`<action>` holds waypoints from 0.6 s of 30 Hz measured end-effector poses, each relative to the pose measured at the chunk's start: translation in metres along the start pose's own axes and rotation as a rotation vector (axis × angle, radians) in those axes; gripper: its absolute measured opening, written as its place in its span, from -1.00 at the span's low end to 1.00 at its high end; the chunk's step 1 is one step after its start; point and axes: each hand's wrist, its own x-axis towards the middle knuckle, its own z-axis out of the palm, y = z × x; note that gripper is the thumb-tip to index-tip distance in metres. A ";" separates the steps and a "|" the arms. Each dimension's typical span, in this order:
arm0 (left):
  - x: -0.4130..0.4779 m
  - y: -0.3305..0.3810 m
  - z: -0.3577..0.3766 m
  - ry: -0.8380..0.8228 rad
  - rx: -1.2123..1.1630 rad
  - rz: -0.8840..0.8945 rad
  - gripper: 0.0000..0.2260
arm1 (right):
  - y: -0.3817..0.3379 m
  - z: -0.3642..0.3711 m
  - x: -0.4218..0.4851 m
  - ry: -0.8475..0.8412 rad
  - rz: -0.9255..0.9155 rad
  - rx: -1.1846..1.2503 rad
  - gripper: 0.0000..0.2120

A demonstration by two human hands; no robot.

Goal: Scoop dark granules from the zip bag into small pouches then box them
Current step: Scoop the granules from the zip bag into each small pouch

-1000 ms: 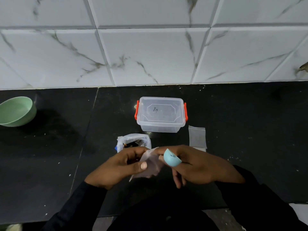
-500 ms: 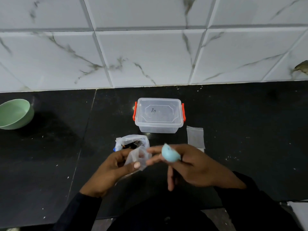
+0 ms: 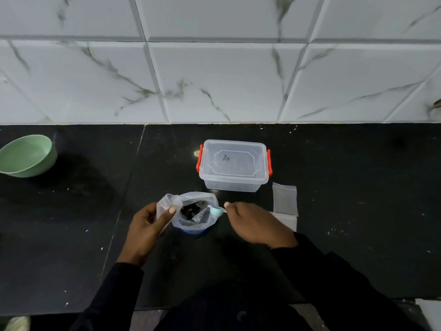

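The zip bag [image 3: 201,219] stands open on the black counter, dark granules [image 3: 189,209] showing inside. My left hand [image 3: 148,225] pinches a small clear pouch [image 3: 164,206] at the bag's left rim. My right hand [image 3: 253,223] grips a small light blue scoop [image 3: 216,211], whose bowl sits at the bag's right rim. Behind the bag is a clear plastic box [image 3: 233,166] with orange latches, its lid on. Spare empty pouches [image 3: 284,199] lie flat to the right of my right hand.
A green bowl [image 3: 27,155] sits at the far left of the counter [image 3: 358,187]. A white marbled tile wall rises behind. The counter's front edge runs just below my forearms.
Both hands moved forward from in front of me to the zip bag. The pouch went to the bag's left rim and the scoop swung down to its right rim.
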 end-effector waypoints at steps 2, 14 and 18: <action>0.007 -0.002 0.003 0.009 0.082 0.042 -0.50 | -0.003 0.011 0.011 0.030 -0.085 -0.094 -0.74; 0.043 -0.005 -0.011 -0.081 0.284 -0.001 -0.61 | -0.015 0.056 0.068 0.385 -0.451 -0.183 -0.79; 0.042 0.001 -0.008 -0.172 0.218 -0.014 -0.68 | -0.017 0.056 0.077 0.290 -0.457 -0.287 -0.79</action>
